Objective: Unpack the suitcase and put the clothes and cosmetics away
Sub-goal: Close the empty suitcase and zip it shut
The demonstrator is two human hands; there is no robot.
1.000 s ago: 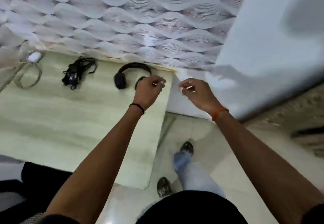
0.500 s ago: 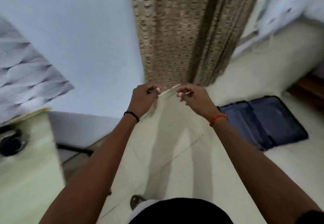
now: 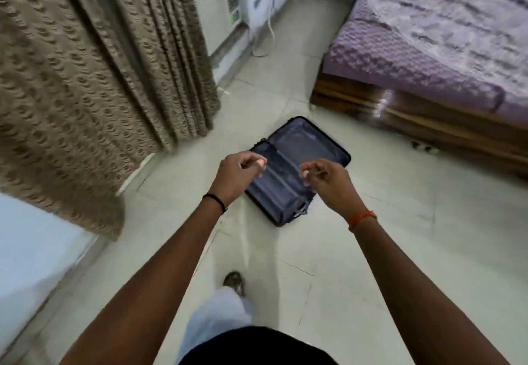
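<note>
Bed (image 3: 445, 36) with a purple textured cover and a wooden frame fills the upper right, and a brown patterned curtain (image 3: 85, 79) hangs at the upper left; either could catch an elbow or a foot if the person drifts sideways while walking. Between them, on the pale tiled floor (image 3: 385, 222), lies the dark blue fabric suitcase (image 3: 285, 187), open flat, its lined halves showing nothing inside from this angle, though blur hides detail. It lies directly in the walking path, so a stride taken without looking could trip on its raised rim. The left hand (image 3: 238, 172) and right hand (image 3: 325, 180) are held up over it, well apart from each other, fingers curled, each seeming to pinch something small and thin; what it is cannot be told. Such a slight item could slip out and be lost on the floor.
</note>
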